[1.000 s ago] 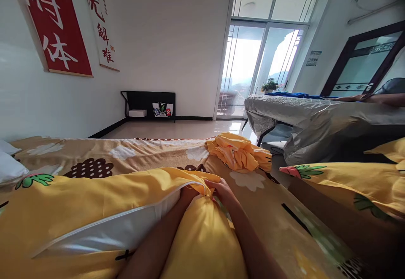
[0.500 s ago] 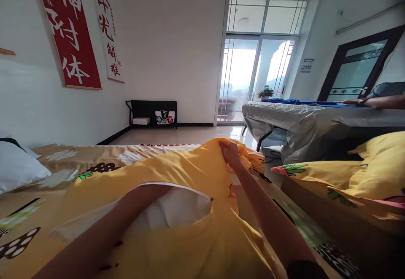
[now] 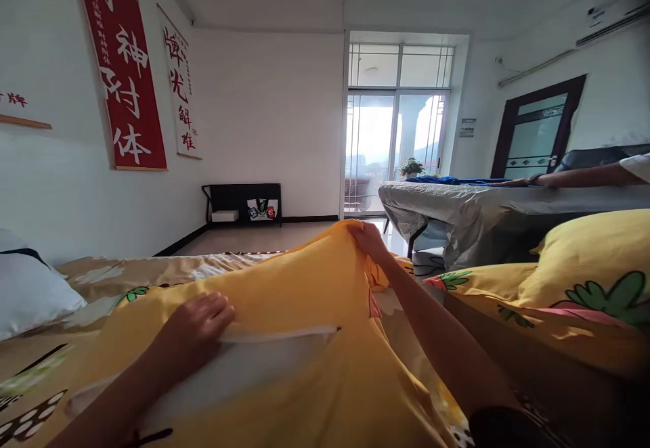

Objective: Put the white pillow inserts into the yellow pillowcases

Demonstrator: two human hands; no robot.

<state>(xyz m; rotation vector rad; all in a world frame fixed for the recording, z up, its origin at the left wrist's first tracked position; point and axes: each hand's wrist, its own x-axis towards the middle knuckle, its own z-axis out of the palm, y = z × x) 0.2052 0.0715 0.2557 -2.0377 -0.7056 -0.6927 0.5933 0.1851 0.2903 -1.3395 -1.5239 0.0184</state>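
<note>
A yellow pillowcase (image 3: pixel 292 279) with a printed pineapple pattern lies across the bed before me. White material (image 3: pixel 258 367) shows through its long opening, which has a pale edge. My right hand (image 3: pixel 366 239) pinches the far right corner of the pillowcase and holds it raised, so the fabric slopes down towards me. My left hand (image 3: pixel 200 323) is outside the pillowcase, over the left end of the opening. Its fingers are curled, and whether they grip the opening's edge is hidden.
A patterned bedsheet (image 3: pixel 96 275) lies underneath, with a white pillow (image 3: pixel 35 296) at far left. Yellow pillows (image 3: pixel 599 258) are piled at right. Behind them stands a table with a silvery cover (image 3: pixel 457 204), where another person's arm (image 3: pixel 583 176) reaches over blue cloth.
My left hand has come out of the pillowcase's opening and is now above it. The opening has narrowed. My right hand keeps the corner, and the view has tilted up.
</note>
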